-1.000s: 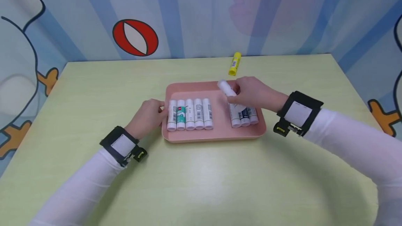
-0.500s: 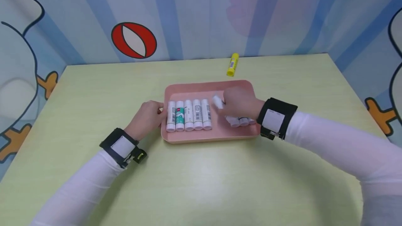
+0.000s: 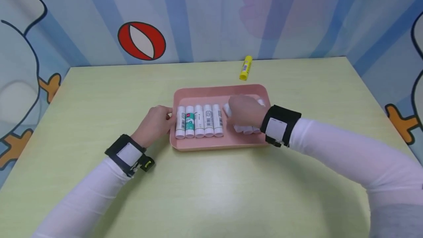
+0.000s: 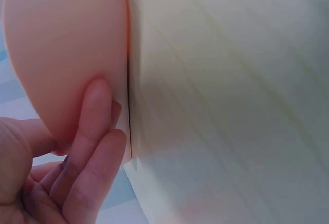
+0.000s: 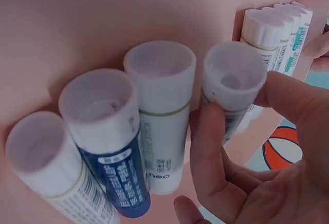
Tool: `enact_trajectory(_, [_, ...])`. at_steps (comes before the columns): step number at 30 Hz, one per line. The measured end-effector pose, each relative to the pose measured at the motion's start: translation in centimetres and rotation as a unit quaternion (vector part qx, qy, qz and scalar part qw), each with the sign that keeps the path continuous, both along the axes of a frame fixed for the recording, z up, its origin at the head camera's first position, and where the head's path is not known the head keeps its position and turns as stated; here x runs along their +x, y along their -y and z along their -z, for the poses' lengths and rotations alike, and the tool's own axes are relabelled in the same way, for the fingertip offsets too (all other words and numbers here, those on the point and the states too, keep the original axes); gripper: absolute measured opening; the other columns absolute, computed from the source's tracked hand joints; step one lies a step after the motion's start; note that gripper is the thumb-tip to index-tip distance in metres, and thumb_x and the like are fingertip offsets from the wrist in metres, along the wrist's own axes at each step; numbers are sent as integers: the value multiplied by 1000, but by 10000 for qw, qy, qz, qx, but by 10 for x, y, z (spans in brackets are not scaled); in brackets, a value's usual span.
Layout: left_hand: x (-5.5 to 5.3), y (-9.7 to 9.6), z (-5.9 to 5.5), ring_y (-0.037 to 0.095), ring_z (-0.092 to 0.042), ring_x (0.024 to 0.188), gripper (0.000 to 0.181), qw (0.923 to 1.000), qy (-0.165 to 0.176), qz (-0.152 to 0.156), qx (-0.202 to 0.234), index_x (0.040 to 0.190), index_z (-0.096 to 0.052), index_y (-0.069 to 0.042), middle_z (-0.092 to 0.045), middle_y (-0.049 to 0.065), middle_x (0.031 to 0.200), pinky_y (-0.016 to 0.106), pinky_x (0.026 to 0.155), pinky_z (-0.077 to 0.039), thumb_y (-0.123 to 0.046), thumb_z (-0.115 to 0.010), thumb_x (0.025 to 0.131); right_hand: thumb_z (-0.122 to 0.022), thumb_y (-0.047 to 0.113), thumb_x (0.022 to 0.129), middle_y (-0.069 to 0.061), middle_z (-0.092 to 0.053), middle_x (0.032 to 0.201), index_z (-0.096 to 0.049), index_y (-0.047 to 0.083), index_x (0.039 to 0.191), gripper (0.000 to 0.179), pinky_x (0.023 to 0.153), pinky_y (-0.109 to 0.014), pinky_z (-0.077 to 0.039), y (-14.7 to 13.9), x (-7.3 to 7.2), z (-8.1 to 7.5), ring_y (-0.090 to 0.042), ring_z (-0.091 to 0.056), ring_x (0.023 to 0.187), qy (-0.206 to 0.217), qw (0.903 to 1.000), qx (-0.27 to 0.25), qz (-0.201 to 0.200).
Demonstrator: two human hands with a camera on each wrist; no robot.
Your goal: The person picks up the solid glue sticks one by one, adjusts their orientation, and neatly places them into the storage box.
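Observation:
My left hand [image 3: 155, 122] grips the left side of the pink tray [image 3: 218, 91], thumb over the rim and fingers along the outer wall [image 4: 103, 8]. In the tray's left half lies a row of several white glue sticks [image 3: 199, 121], one with a green label [image 3: 190, 121]. My right hand [image 3: 246, 111] is inside the tray, pinching a white glue stick [image 5: 235, 75] between thumb and finger. Beside it, in the right wrist view, lie two more white glue sticks [image 5: 164, 111] and a blue-labelled one [image 5: 121, 178]; in the head view my right hand partly covers them.
A yellow glue stick [image 3: 246, 68] lies behind the tray, near the back edge of the pale wooden table [image 3: 198, 194]. A blue striped backdrop with a printed red-and-white ball [image 3: 142, 41] stands just behind the table.
My right hand has moved left and down into the tray with the white glue stick, now near the left row. The left hand has stayed on the tray's edge.

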State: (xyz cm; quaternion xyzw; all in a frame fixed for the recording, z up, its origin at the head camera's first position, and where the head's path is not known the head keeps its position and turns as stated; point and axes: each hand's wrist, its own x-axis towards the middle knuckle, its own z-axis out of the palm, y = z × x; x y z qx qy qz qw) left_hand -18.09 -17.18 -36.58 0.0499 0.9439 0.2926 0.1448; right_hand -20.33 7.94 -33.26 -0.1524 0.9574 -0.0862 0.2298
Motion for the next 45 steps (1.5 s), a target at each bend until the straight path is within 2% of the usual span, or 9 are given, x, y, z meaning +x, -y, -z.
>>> enact_trajectory(3, [0, 0, -1, 17, -49, 56, 25, 10000, -30, -6, -4, 107, -59, -2, -57, 7, 72, 27, 50, -39, -18, -47, 92, -58, 23, 85, -5, -53, 72, -28, 2, 137, 64, 49, -26, -40, 2, 1, 1, -17, -55, 58, 77, 9999, -2, -72])
enact_trajectory(5, [1, 0, -1, 17, -50, 56, 23, 10000, -51, -6, 9, 104, -60, -2, -58, 7, 73, 27, 50, -40, -18, -47, 92, -57, 24, 86, -4, -51, 66, -9, 3, 143, 78, 45, -25, -38, 3, 2, 2, -17, -54, 52, 150, 9998, 34, -137])
enact_trajectory(7, [1, -1, -2, 17, -50, 56, 21, 10000, -77, 9, 28, 101, -60, -3, -58, 6, 73, 28, 50, -40, -18, -47, 92, -57, 26, 87, -3, -49, 61, -6, 3, 144, 80, 44, -24, -35, 3, 1, 4, -16, -53, 49, 134, 9995, 114, -248])
enact_trajectory(11, [1, 0, -2, 17, -50, 56, 20, 10000, -84, 14, 48, 98, -60, -5, -58, 6, 72, 28, 49, -40, -19, -47, 92, -57, 27, 87, -3, -50, 62, -9, 1, 143, 78, 44, -24, -35, 3, 0, 5, -15, -52, 50, 37, 9993, 160, -334])
enact_trajectory(18, [1, 1, 0, 18, -50, 57, 22, 10000, 63, -30, 22, 101, -60, -5, -58, 6, 73, 28, 50, -40, -20, -47, 93, -60, 26, 84, -6, -56, 80, -21, -2, 139, 73, 56, -24, -42, -1, -2, 5, -14, -55, 62, -86, 9996, 170, -217])
enact_trajectory(25, [1, 1, 0, 18, -50, 56, 21, 10000, 0, -33, 69, 99, -60, -5, -58, 6, 72, 28, 49, -39, -20, -47, 92, -65, 29, 80, -7, -55, 89, -28, -2, 135, 74, 61, -25, -42, -3, -3, 5, -15, -54, 68, -178, 9994, 173, -235])
enact_trajectory(31, [1, 2, 0, 18, -49, 55, 21, 10000, 36, -52, 67, 100, -60, -5, -57, 6, 72, 27, 49, -38, -20, -47, 92, -63, 31, 82, -7, -55, 89, -24, -3, 138, 77, 61, -25, -42, -3, -3, 3, -15, -54, 67, -176, 9991, 216, -308])
enact_trajectory(38, [0, 3, 1, 18, -49, 55, 21, 9999, 73, -102, 60, 101, -60, -5, -57, 6, 72, 27, 49, -38, -20, -47, 92, -64, 40, 80, -4, -56, 79, -45, 4, 120, 56, 62, -28, -42, -10, -8, -6, -15, -54, 67, -470, 9973, 160, -538])
enact_trajectory(45, [1, 3, 1, 18, -49, 54, 23, 9999, -61, -4, 83, 105, -60, -6, -57, 5, 69, 28, 48, -38, -20, -48, 92, -55, 46, 85, -9, -56, 99, -41, 5, 127, 60, 61, -31, -42, -24, -25, -22, -18, -54, 74, -489, 9988, -26, -95])
